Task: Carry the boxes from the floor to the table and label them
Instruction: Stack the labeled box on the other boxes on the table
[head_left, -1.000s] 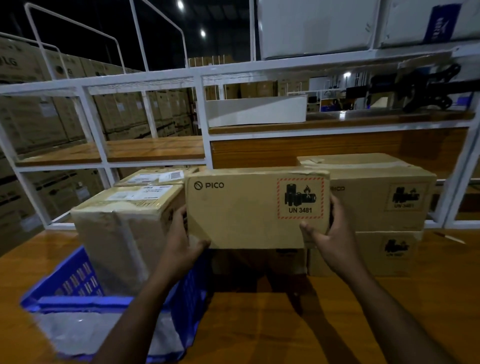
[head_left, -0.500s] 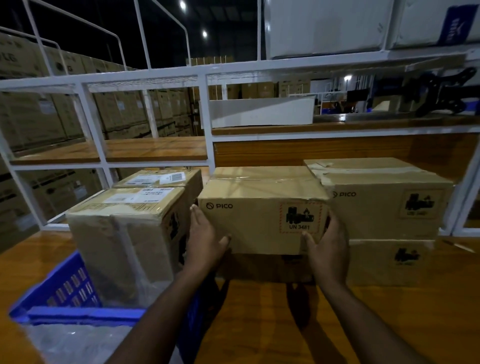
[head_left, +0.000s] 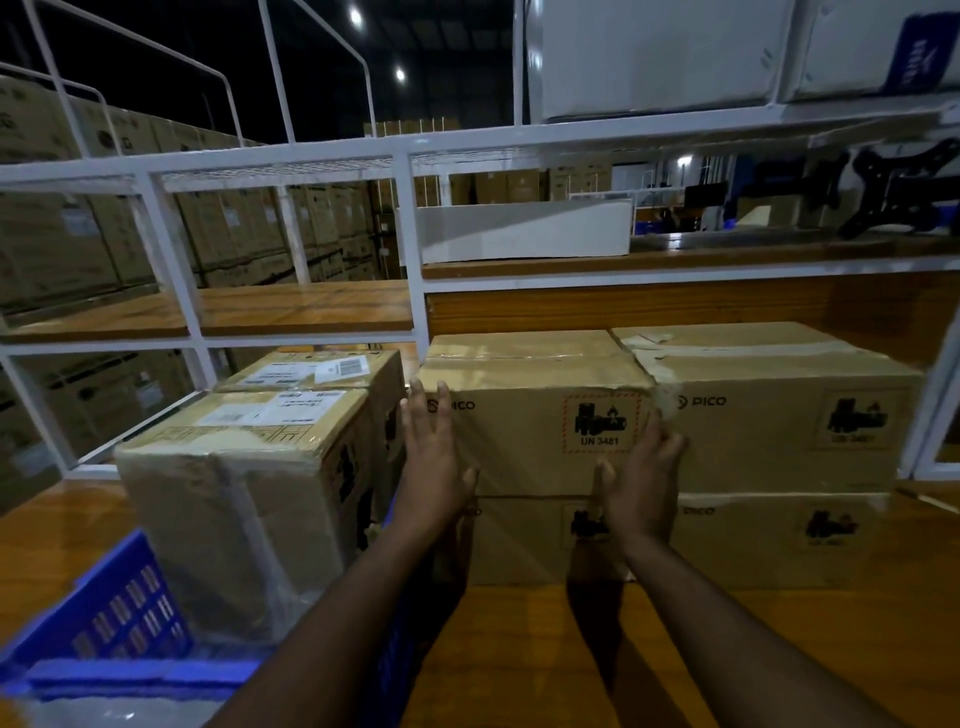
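Note:
A brown PICO box (head_left: 535, 415) with a red UN 3481 battery mark sits on top of another PICO box (head_left: 524, 540) on the wooden table (head_left: 519, 654). My left hand (head_left: 434, 462) lies flat with straight fingers against the top box's front left. My right hand (head_left: 641, 475) touches its front right, fingers loosely bent at the corner. To the right stands a second stack of two PICO boxes (head_left: 769, 415). Left of my hands, two plastic-wrapped cartons (head_left: 244, 499) carry white labels on top.
A blue plastic crate (head_left: 104, 623) holds the wrapped cartons at the lower left. A white metal shelf frame (head_left: 410, 249) with wooden boards rises behind the boxes. Stacked warehouse cartons (head_left: 67, 244) fill the background left.
The PICO box has moved away from me and down onto the lower box, flush beside the right stack. My hands went from gripping its sides to resting on its front face.

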